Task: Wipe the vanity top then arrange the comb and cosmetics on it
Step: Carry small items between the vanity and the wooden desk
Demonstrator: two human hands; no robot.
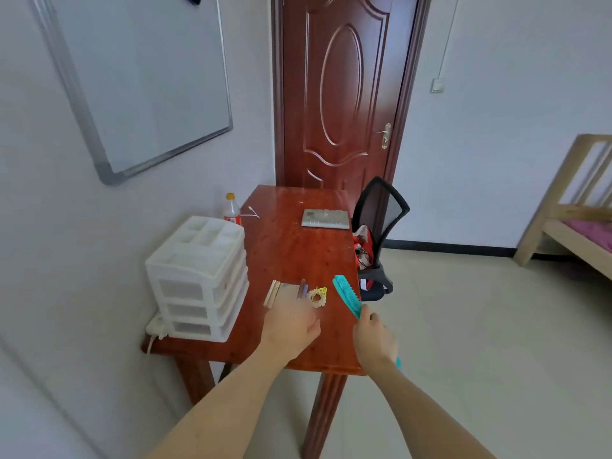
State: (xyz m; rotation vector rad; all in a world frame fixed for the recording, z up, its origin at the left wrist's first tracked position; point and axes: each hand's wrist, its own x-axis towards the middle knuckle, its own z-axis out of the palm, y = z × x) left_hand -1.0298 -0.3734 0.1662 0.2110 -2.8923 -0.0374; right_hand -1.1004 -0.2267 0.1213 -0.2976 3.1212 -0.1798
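Right hand (376, 339) grips comb (346, 295) by handle, teeth end raised over table (291, 253) right near edge. Left hand (291, 326) blurred, grip unclear, beside cosmetics (298, 293). Comb likely light, stiff plastic; hold handle.

Teal comb (346, 294) above vanity top (291, 246)

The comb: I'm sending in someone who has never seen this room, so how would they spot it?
Find the reddish wooden table in front of the door. Over its near right edge, the right hand grips the comb by the handle, teeth pointing away. It is the only bright teal item, long and thin beside the small cosmetics.
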